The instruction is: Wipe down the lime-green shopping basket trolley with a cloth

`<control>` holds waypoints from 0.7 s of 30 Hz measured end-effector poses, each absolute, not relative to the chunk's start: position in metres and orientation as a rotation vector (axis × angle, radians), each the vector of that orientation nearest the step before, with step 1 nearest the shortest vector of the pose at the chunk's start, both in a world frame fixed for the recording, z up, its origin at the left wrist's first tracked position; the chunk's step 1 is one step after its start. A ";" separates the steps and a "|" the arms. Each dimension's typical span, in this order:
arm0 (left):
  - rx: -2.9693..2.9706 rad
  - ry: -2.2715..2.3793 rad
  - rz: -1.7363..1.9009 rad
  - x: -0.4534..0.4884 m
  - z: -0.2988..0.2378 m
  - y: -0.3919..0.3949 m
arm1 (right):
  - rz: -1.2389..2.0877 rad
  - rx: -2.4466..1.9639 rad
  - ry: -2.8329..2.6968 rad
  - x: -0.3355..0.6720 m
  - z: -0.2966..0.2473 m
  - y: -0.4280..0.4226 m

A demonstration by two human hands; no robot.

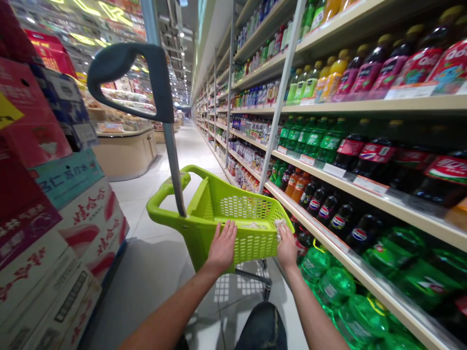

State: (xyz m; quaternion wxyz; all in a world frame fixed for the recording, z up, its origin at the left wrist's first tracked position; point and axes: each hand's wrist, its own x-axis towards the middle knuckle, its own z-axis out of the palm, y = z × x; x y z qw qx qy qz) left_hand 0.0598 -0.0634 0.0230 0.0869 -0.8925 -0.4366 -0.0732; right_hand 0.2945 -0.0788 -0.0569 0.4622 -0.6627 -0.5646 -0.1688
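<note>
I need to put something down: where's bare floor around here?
Bare grey tiled floor lies between the stacked cardboard cartons and the green plastic shopping cart; more runs along the pale aisle beyond. The cream metal shelves on the right are crowded with coloured plastic bottles.

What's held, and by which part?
Right grip: a bunched whitish cloth, against the basket's rim; which part of it can't be told. Left grip: nothing, open against the basket's side.
</note>
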 end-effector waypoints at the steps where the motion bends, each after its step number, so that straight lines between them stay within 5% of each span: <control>1: -2.660 -1.304 -0.222 0.062 0.022 -0.064 | -0.428 -1.648 -1.344 0.298 -0.058 -0.079; 21: -2.685 -1.213 -0.235 0.083 0.013 -0.067 | -0.356 -1.450 -1.643 0.261 -0.052 -0.082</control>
